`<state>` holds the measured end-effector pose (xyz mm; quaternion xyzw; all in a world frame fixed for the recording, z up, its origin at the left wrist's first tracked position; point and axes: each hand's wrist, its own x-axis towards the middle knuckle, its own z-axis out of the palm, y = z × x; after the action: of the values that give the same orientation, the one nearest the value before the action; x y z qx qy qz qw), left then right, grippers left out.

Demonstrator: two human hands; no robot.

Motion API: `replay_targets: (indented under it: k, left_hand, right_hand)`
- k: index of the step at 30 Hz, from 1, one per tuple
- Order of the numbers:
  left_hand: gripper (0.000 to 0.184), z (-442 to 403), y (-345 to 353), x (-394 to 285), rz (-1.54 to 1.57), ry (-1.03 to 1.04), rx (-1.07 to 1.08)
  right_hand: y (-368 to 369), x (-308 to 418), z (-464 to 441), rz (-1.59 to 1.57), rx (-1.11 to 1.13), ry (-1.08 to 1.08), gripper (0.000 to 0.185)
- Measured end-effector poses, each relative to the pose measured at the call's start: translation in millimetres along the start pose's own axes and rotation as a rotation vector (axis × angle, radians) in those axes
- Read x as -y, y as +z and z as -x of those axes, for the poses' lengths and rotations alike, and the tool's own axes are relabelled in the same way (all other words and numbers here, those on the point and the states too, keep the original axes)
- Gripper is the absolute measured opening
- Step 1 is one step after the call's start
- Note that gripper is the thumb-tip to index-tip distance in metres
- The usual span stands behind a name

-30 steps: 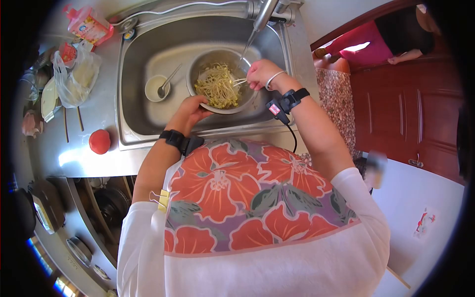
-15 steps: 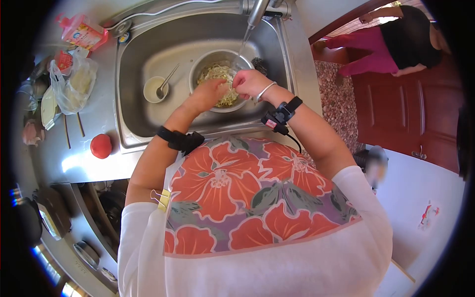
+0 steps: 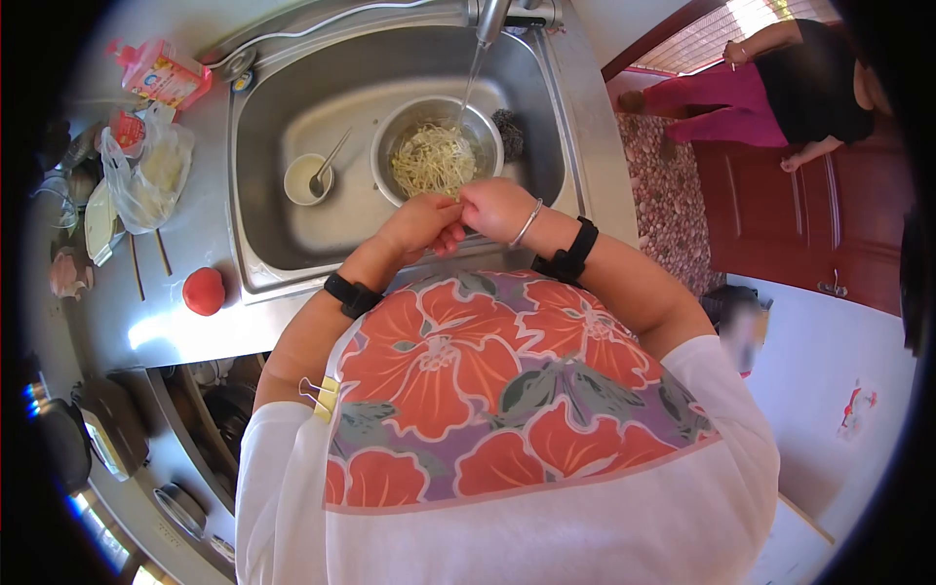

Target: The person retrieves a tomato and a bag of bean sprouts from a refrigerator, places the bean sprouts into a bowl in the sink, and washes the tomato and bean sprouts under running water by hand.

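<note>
Bean sprouts (image 3: 432, 161) lie in a round metal bowl (image 3: 381, 146) standing in the sink, and water runs into it from the faucet (image 3: 491, 24). My left hand (image 3: 424, 226) and my right hand (image 3: 492, 209) meet at the fingertips, just over the bowl's near rim. The fingers of both hands are closed in a pinch; what is between them is too small to make out.
A white bowl with a spoon (image 3: 308, 179) sits left in the sink (image 3: 322, 234); a dark scrubber (image 3: 507, 135) lies right of the metal bowl. On the left counter are a tomato (image 3: 204, 291), chopsticks (image 3: 136, 265) and a plastic bag (image 3: 156, 175). Another person (image 3: 809, 88) stands at the right.
Both hands have drawn back from over the sprouts to the near rim and come together. My left hand had earlier let go of the bowl's side. The other person has shifted near the door.
</note>
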<state>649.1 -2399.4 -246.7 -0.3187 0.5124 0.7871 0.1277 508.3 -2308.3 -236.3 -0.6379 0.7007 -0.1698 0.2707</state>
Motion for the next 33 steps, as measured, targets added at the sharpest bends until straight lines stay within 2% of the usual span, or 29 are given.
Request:
replay_targets:
  k: [2,5,6,8,10,13,16,19,21,24,31,33]
  left_hand:
    - [0.018,0,6,-1,0.013,0.031,-0.02]
    - [0.019,0,6,-7,-0.049,0.065,-0.032]
    - [0.019,-2,5,-9,-0.081,0.073,-0.031]
    - [0.021,-12,-8,-9,-0.319,0.132,-0.218]
    - [0.02,-23,-23,-8,-0.456,0.145,-0.348]
    - [0.022,-52,-45,14,-1.183,0.505,-0.461]
    - [0.021,-71,-49,28,-1.337,0.367,-0.415]
    - [0.019,-89,-68,25,-1.431,0.199,-0.404]
    - [0.02,-91,-80,29,-1.358,0.185,-0.437]
    - [0.02,-107,-95,24,-1.36,0.171,-0.441]
    - [0.024,-191,-100,31,-1.167,0.291,-0.429]
    - [0.024,-189,-95,21,-1.366,0.181,-0.311]
  right_hand:
    - [-3,1,5,-0.093,-0.065,0.099,0.015]
    - [-2,-16,5,-0.442,-0.045,0.325,0.014]
    - [-3,-26,5,-0.314,-0.096,0.28,0.014]
    - [-8,-50,7,-0.055,-0.191,0.195,0.015]
    - [-11,-71,10,0.087,-0.123,0.167,0.014]
    - [-9,-78,15,0.157,0.009,0.165,0.015]
    - [-10,-83,14,0.237,0.023,0.19,0.016]
    - [-15,-77,20,0.225,-0.018,0.25,0.015]
    - [-18,-81,21,0.226,0.012,0.278,0.014]
    - [-10,-87,25,0.012,-0.153,0.189,0.013]
    - [-14,-83,28,-0.104,-0.065,0.189,0.011]
    - [-21,-81,26,-0.112,-0.068,0.205,0.011]
